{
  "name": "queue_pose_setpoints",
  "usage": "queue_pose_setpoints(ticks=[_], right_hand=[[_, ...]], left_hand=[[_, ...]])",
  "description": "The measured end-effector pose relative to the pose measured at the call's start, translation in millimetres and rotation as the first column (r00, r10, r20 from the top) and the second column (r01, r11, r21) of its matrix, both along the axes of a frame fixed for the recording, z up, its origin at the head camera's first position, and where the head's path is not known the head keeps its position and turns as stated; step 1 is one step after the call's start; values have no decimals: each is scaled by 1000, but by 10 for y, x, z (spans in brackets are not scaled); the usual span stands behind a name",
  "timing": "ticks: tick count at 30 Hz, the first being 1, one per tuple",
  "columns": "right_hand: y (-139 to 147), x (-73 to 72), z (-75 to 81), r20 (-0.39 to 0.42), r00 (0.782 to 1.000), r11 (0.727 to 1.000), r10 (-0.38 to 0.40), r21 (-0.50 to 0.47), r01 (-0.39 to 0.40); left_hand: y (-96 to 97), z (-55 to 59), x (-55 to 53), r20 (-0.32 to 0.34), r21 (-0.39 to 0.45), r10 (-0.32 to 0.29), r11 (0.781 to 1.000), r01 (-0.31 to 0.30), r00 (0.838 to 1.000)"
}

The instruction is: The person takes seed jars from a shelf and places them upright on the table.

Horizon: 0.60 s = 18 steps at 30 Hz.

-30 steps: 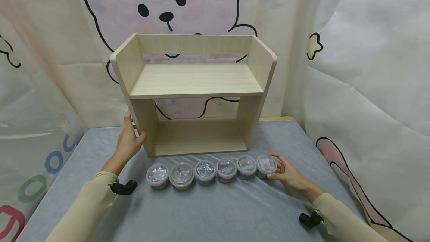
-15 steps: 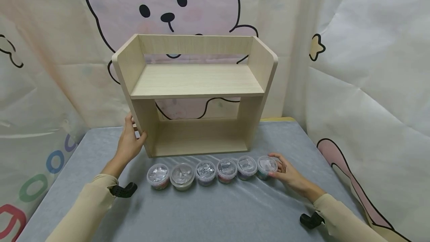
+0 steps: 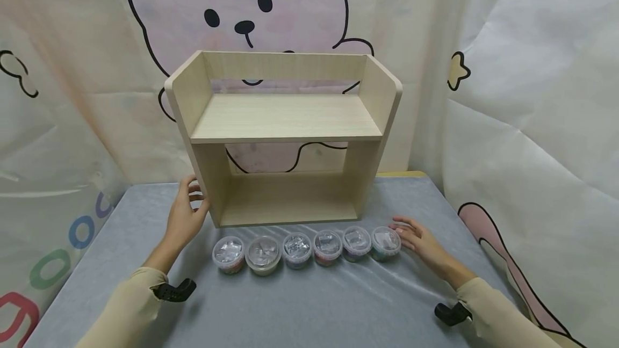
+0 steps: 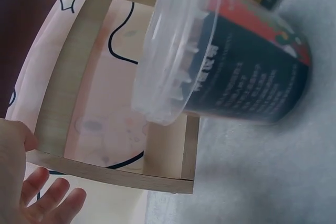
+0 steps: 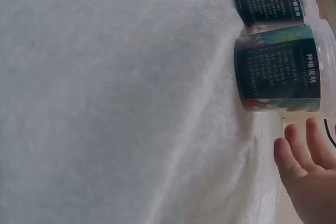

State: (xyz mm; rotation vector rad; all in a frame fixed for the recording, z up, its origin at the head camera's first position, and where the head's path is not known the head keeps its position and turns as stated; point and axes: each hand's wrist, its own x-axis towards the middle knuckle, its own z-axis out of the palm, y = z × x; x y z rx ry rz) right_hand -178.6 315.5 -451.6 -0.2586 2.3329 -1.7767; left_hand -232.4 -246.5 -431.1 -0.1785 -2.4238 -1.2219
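Observation:
A small pale wooden two-tier shelf [image 3: 285, 117] stands on the table, its front facing me. My left hand [image 3: 187, 214] is at the shelf's left side panel, its fingers loose and the thumb right at the edge. In the left wrist view its fingertips [image 4: 62, 186] are spread beside the wood. In front of the shelf runs a row of several clear-lidded plastic tubs with printed labels. Beside the rightmost tub [image 3: 386, 241] is my right hand [image 3: 425, 246], its fingers relaxed and holding nothing. The right wrist view shows that tub [image 5: 281, 69] just beyond the fingertips.
Under everything lies a grey-blue cloth [image 3: 300, 310] covering the table. A printed curtain [image 3: 522, 122] hangs behind and on both sides. The leftmost tub [image 3: 228, 254] is near my left wrist. Each wrist wears a black device [image 3: 175, 290].
My right hand has let go of the rightmost tub and drawn slightly right. My left hand's fingers have loosened from the shelf's side panel and shifted a little lower. The tubs stay put.

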Motion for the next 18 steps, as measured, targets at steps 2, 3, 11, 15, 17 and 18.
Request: queue_pose_setpoints(ticks=[2, 3, 11, 15, 17, 18], right_hand=[[-2, -1, 17, -2, 1000, 1000, -11, 14, 11], [-3, -1, 25, -4, 1000, 1000, -21, 21, 21], [-26, -26, 91, -175, 984, 986, -33, 155, 61], [-73, -36, 138, -286, 958, 968, -14, 238, 85], [-106, -46, 166, -324, 946, 964, 0, 252, 86], [-123, -51, 180, -336, 942, 963, 7, 255, 84]], left_hand=[[3, -5, 38, -1, -2, 21, 1000, -21, 1000], [8, -3, 57, -5, -3, 31, 1000, -31, 1000], [17, 32, 174, -18, -5, 85, 996, -86, 996], [16, 34, 249, -35, -1, 93, 996, -93, 995], [20, 33, 292, -47, -4, 92, 996, -92, 995], [26, 35, 315, -55, -9, 90, 996, -91, 994]])
